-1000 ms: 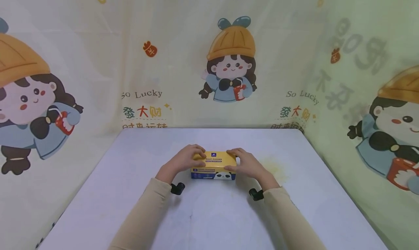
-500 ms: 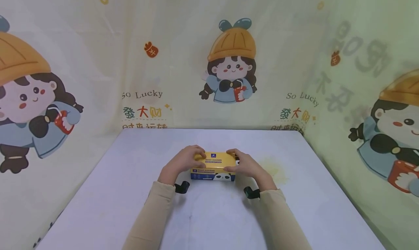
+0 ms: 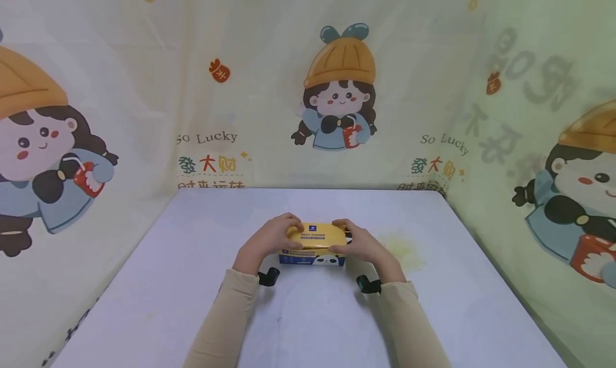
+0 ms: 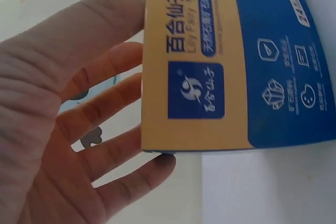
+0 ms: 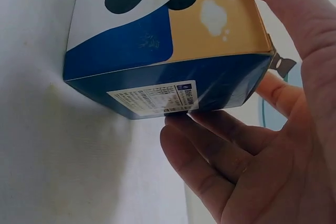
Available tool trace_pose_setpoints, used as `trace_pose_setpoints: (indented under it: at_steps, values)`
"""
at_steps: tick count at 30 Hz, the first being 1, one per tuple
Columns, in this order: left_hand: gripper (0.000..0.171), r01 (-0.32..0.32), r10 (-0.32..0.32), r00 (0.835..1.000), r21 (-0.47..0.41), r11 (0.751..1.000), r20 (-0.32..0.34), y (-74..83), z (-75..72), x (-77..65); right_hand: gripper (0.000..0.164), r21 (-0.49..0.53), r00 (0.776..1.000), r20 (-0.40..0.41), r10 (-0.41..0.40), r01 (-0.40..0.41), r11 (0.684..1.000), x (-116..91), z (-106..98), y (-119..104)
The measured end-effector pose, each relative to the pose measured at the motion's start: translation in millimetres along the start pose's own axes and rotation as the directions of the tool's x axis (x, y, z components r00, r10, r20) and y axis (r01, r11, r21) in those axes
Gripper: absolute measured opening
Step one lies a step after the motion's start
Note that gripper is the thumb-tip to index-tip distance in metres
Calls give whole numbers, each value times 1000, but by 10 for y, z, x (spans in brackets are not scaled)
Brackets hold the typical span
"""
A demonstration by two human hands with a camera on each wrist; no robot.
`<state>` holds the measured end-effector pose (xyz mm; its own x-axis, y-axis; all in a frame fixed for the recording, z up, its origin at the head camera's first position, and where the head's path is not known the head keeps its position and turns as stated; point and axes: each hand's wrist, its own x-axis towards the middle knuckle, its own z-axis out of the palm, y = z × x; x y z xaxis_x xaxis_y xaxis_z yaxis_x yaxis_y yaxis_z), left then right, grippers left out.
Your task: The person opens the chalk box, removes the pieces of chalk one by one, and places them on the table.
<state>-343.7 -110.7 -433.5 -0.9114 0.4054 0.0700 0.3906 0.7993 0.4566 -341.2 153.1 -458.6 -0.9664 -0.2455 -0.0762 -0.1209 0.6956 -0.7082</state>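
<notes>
Gripping at both ends in head view: left hand (image 3: 268,238) and right hand (image 3: 366,243) grasp a yellow-and-blue rectangular cardboard box (image 3: 316,238) between them. Box is on a white flat-topped table (image 3: 313,320), roughly centred side to side, toward the far half, long face to the wearer. Both thumbs at the front edge of the yellow top, other fingers round toward the back. Black-and-white panda print (image 3: 327,259) on the front, right side. Beige long sleeves (image 3: 221,314) on both arms, small black wrist devices (image 3: 369,284) at the wrists. Pale yellowish stain (image 3: 406,250) on the tabletop beside the right hand. Behind: cream cloth backdrop (image 3: 269,90) with orange-hatted cartoon figures (image 3: 341,90).

Left wrist view: left hand on the box's left end, thumb at the top front edge, several fingertips hidden behind. Blue square logo (image 4: 196,90) on the yellow band.

Right wrist view: right hand on the right end, thumb along the top edge, fingers bent round the dark blue end panel, contact partly hidden. White printed label (image 5: 157,98) on that panel.
</notes>
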Motion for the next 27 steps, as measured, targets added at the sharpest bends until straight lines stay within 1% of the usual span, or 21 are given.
trace_pose_setpoints:
  at_steps: [2, 4, 6, 11, 15, 18, 21, 25, 27]
  values:
    - [44, -16, 16, 1000, 23, 1000, -20, -17, 1, -18, 91, 24, 1000, 0, 1, -1, 1000, 5, 31, 24]
    - [45, -43, 45, 998, 40, 998, -44, -46, 12, -29, 93, 34, 1000, -3, 3, -3, 999, 4, 44, 44]
    - [47, -73, 75, 995, 36, 997, -64, -79, 26, -30, 96, 38, 1000, -13, 8, -8, 999, -3, 41, 58]
    - [48, -107, 105, 990, -9, 994, -96, -158, 27, -13, 100, 34, 1000, -15, -1, 1, 999, 6, 15, 74]
    - [45, -125, 112, 985, -92, 988, -131, -208, -10, 7, 102, 32, 1000, -5, -23, 23, 999, 29, 4, 75]
    - [48, -115, 90, 985, -170, 979, -147, -239, -32, 24, 104, 50, 1000, -5, -23, 23, 998, 50, -3, 77]
    - [53, -92, 55, 984, -220, 971, -168, -267, -31, 44, 108, 68, 1000, -2, -18, 18, 998, 73, -7, 85]
    - [59, -67, 12, 977, -256, 964, -212, -292, 8, 66, 111, 79, 1000, -5, -20, 20, 997, 88, 4, 126]
    - [64, -26, -37, 972, -264, 964, -232, -294, 44, 71, 111, 91, 1000, -8, -15, 16, 996, 84, 22, 157]
